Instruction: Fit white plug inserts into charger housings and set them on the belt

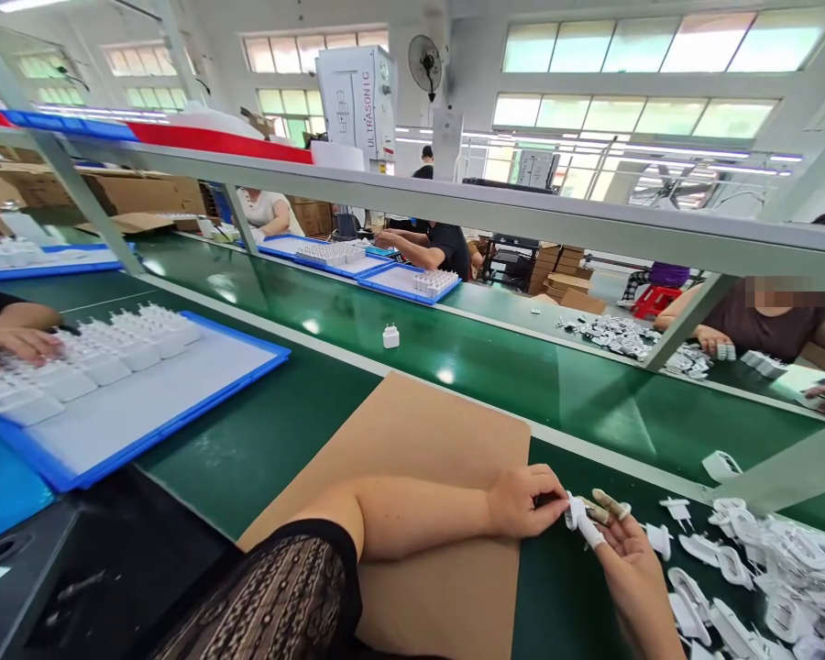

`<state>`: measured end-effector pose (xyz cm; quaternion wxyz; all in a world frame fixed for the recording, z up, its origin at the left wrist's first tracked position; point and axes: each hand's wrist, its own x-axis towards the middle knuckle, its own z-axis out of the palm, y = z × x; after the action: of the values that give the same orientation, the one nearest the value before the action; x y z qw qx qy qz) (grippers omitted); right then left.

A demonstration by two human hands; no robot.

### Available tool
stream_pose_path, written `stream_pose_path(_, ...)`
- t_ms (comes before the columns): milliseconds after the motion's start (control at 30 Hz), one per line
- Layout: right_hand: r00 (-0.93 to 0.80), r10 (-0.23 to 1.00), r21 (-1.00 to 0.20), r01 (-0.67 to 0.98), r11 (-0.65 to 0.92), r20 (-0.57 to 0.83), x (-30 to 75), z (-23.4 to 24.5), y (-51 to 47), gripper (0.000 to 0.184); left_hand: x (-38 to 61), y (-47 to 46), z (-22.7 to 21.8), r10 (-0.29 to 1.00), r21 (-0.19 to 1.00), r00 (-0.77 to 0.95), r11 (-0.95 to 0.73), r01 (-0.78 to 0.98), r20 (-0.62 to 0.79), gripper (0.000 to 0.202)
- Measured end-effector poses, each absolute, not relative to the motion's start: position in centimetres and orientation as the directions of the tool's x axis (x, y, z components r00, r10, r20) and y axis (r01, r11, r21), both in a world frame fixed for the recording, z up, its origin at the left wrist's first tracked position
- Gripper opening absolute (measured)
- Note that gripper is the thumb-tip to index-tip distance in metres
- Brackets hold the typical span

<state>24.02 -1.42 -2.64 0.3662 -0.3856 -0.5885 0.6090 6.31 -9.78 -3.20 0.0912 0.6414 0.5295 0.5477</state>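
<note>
My left hand (pixel 522 501) reaches across a brown cardboard sheet (pixel 412 431), fingers pinched on a small white plastic plug part (pixel 576 513). My right hand (pixel 615 532) meets it from the right, taped fingertips closed on the same part. A heap of several white plug parts (pixel 763 568) lies just right of both hands on the green bench (pixel 261 440).
A blue tray (pixel 130 403) with several white chargers sits at left, a co-worker's hand (pixel 14 344) on it. One white charger (pixel 390 336) stands on the green conveyor belt (pixel 495 353). Other people work opposite at more trays and a parts heap (pixel 619 335). A grey shelf rail (pixel 454 206) crosses overhead.
</note>
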Motion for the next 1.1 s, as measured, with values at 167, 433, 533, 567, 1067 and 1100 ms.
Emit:
stream_pose_path(167,-0.448,0.889,-0.995,0.028,-0.092,-0.095,24.1,-2.1,-1.6,0.067,6.5,-9.8,-3.3,0.740,0.665,-0.148,-0.474,0.577,0.656,0.019)
stream_pose_path(433,-0.488,0.862,-0.987,-0.009,-0.163,-0.138,23.9,-1.4,-2.6,0.065,6.2,-10.2,-3.2,0.796,0.765,-0.164,-0.470,0.440,0.583,0.015)
stream_pose_path(533,-0.455,0.886,-0.993,-0.024,-0.114,-0.091,23.7,-1.6,-2.7,0.064,6.1,-10.3,-3.1,0.824,0.793,-0.145,-0.457,0.402,0.548,0.013)
stream_pose_path(567,-0.430,0.900,-0.996,-0.031,-0.089,-0.067,23.6,-1.6,-2.7,0.063,6.1,-10.4,-3.1,0.832,0.799,-0.128,-0.457,0.391,0.539,0.012)
stream_pose_path(1067,-0.712,0.680,-0.696,0.398,0.598,0.176,24.0,-0.1,-6.8,0.035,5.2,-8.5,-3.4,0.880,0.998,-0.473,-0.001,0.064,0.031,0.031)
stream_pose_path(1100,-0.720,0.673,-0.659,0.427,0.619,0.166,24.0,-0.2,-7.0,0.036,5.2,-7.8,-3.2,0.877,0.996,-0.480,0.028,0.086,0.017,0.031)
